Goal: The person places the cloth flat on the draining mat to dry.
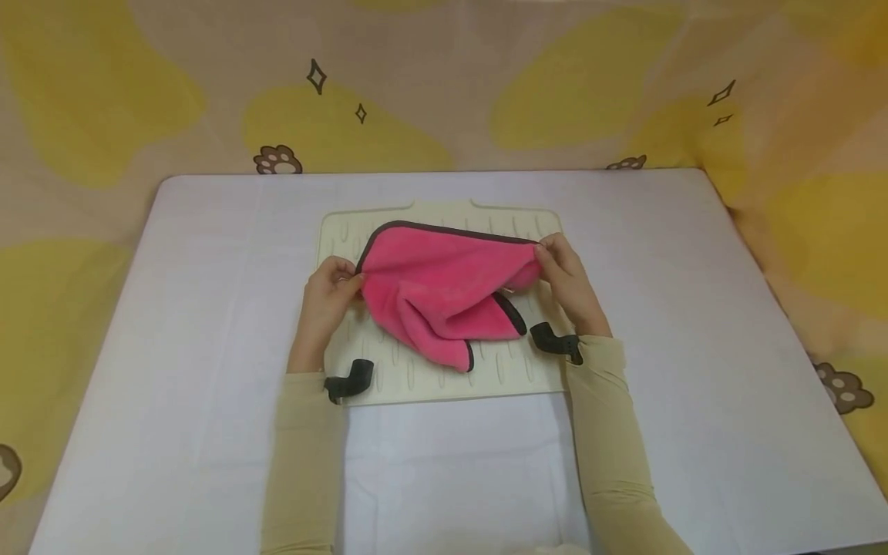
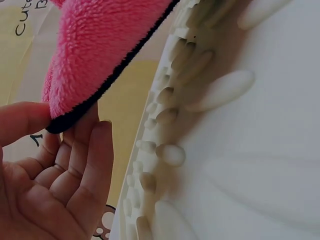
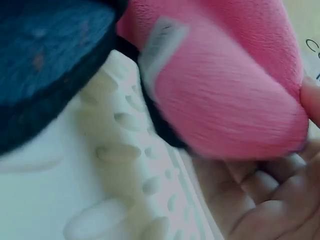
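A pink plush cloth with a dark edge binding is held up over a cream ribbed mat, its lower part hanging in folds. My left hand pinches its left edge between thumb and fingers. In the left wrist view the left hand grips the dark-bound edge of the cloth. At the upper right corner, my right hand pinches the cloth. The right wrist view shows the right hand under a curled, blurred part of the cloth, where a white label sits near the binding.
The mat lies on a white-covered table. Behind the table rises a yellow and beige patterned fabric. A black wrist mount is on the left sleeve, and another black mount is on the right sleeve.
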Tool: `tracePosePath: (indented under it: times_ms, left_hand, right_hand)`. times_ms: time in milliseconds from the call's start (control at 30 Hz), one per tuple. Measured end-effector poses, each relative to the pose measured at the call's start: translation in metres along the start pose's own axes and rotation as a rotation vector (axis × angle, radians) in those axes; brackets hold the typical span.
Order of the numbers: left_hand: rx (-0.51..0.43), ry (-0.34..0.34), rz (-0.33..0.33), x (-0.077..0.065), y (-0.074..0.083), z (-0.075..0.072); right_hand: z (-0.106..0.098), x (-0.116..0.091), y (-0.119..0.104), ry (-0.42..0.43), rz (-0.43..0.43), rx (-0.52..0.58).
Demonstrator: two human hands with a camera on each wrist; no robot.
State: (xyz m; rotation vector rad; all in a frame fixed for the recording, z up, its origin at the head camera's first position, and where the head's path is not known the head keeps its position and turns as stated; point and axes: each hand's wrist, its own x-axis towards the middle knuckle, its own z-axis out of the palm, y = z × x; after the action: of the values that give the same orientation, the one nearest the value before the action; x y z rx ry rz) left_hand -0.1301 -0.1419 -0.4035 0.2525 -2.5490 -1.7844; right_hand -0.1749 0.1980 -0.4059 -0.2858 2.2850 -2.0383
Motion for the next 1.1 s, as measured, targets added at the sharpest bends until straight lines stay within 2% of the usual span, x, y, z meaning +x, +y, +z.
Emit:
tracePosePath:
  times_ms: [67, 133, 233, 300, 400, 533, 633, 700, 933, 1000, 1100]
  left_hand:
    - [-0.004, 0.007, -0.004, 0.000, 0.000, -0.001]
    - [0.001, 0.019, -0.009, 0.000, -0.001, -0.002]
    - [0.010, 0.043, -0.024, 0.001, -0.003, -0.005]
    - [0.015, 0.050, -0.037, 0.001, -0.004, -0.007]
    - [0.027, 0.051, -0.056, 0.001, -0.005, -0.009]
    - [0.024, 0.033, -0.075, 0.000, -0.008, -0.010]
    - [-0.010, 0.011, -0.079, 0.000, -0.010, -0.010]
    - [-0.040, -0.001, -0.078, 0.001, -0.011, -0.010]
    - [-0.048, -0.013, -0.064, 0.002, -0.010, -0.009]
    - [-0.039, -0.043, -0.086, 0.003, -0.010, -0.007]
    - [0.022, -0.123, -0.112, 0.003, -0.011, -0.005]
  right_hand:
    - [0.000, 0.000, 0.000, 0.012, 0.003, 0.002]
    - [-0.001, 0.000, -0.001, -0.011, 0.035, -0.009]
    - [-0.006, -0.002, 0.000, -0.125, 0.116, -0.078]
    - [-0.010, -0.003, 0.001, -0.212, 0.186, -0.161]
    - [-0.013, -0.004, 0.001, -0.296, 0.238, -0.265]
    - [-0.011, -0.003, 0.002, -0.301, 0.221, -0.281]
    - [-0.010, -0.001, 0.004, -0.260, 0.191, -0.230]
    - [-0.008, 0.000, 0.005, -0.199, 0.175, -0.175]
    - [-0.006, 0.002, 0.006, 0.108, 0.176, 0.166]
    - [-0.006, 0.002, 0.006, 0.173, 0.172, 0.235]
    - [-0.007, 0.003, 0.005, 0.211, 0.184, 0.247]
